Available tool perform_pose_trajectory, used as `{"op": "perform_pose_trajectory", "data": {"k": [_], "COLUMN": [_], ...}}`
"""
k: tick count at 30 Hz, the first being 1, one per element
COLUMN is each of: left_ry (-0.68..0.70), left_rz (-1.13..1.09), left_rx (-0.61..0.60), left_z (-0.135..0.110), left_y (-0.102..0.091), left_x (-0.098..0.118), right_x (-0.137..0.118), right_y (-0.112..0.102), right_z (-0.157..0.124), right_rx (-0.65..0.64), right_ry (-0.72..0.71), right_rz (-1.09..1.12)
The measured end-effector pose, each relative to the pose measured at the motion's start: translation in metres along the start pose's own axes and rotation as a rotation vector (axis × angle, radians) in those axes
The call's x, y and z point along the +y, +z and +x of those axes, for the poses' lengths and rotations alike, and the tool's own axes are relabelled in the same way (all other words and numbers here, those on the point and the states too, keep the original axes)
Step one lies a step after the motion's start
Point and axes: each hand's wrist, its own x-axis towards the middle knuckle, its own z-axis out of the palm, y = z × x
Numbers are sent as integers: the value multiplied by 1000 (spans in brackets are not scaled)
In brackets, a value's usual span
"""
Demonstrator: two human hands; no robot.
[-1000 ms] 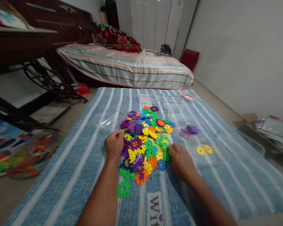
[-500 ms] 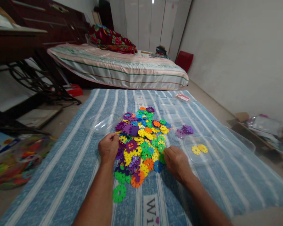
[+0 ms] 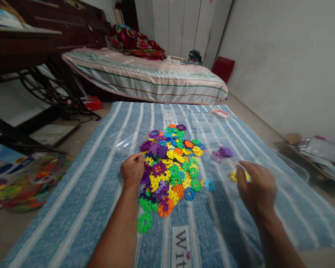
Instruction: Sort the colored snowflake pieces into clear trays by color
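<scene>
A bedroom floor is shown, spread with a blue striped mat [image 3: 80, 208], with a bed [image 3: 145, 76] beyond it.

The left hand [image 3: 132, 170] is curled into a loose fist at the left edge of the pile of coloured snowflake discs [image 3: 171, 165]; whether a disc is pinched inside that grip cannot be told.

The right hand [image 3: 257, 190] has been carried away from the pile's right edge, where it was resting half a second ago, and is now held right of the pile over the clear tray [image 3: 265, 163]. Its fingers are partly bent and blurred, and the yellow discs [image 3: 234, 175] in that tray are half hidden behind them; the grip cannot be read as closed or apart.

A purple cluster [image 3: 222, 152] is seen just beyond the tray. A blue disc [image 3: 209, 184] has been left lying alone at the pile's right edge. The move suggests that a yellow piece is being added to the yellow ones, so sorting by colour appears barely begun.
</scene>
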Motion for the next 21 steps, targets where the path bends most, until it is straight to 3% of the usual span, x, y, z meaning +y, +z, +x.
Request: {"op": "perform_pose_trajectory", "data": {"k": [2, 5, 10, 21], "left_ry": [3, 3, 3, -26], "left_rz": [1, -5, -20, -29], "left_rx": [-2, 2, 9, 1], "left_z": [0, 0, 1, 2], "left_y": [0, 0, 1, -3], "left_x": [0, 0, -1, 2], "right_x": [-13, -42, -72, -75], "right_y": [2, 11, 30, 45], "right_z": [-10, -28, -51, -58], "right_rx": [-49, -225, -557, -589], "right_ry": [-44, -122, -117, -88], "right_rz": [149, 363, 393, 317]}}
